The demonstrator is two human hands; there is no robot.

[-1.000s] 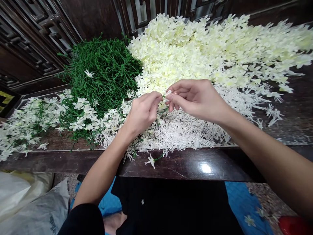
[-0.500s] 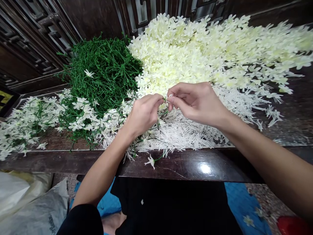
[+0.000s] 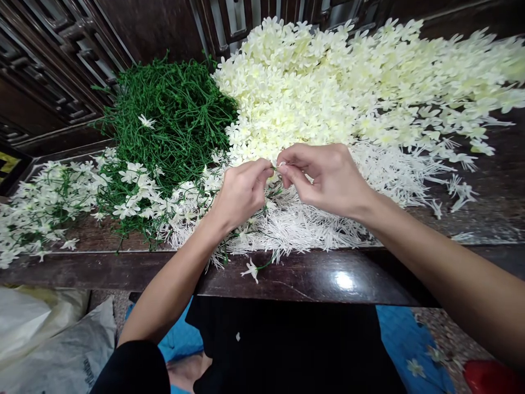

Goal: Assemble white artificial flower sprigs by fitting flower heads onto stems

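Note:
My left hand point(image 3: 241, 191) pinches a thin green plastic stem point(image 3: 275, 168), only its tip showing past the fingers. Fingertip to fingertip with it, my right hand point(image 3: 328, 178) is closed on a small white flower piece point(image 3: 281, 164), mostly hidden by thumb and forefinger. Both hands hover over a heap of white stringy stamen pieces point(image 3: 320, 224). Behind them spreads a large pile of cream artificial petals point(image 3: 303, 98). A mound of green plastic stems point(image 3: 172, 115) lies beyond my left hand, with one white flower point(image 3: 146, 121) on top.
Assembled white flowers on green stems point(image 3: 53, 197) cover the left of the dark wooden bench point(image 3: 311, 276). A single stemmed flower point(image 3: 251, 270) lies at its front edge. Carved wooden panels point(image 3: 159, 27) stand behind. Sacks point(image 3: 61, 345) sit on the floor at left, a red object point(image 3: 492, 376) at lower right.
My right hand has shifted slightly left and tilted, its fingertips still meeting those of my left hand. The left hand stays nearly in place, and the piles look the same.

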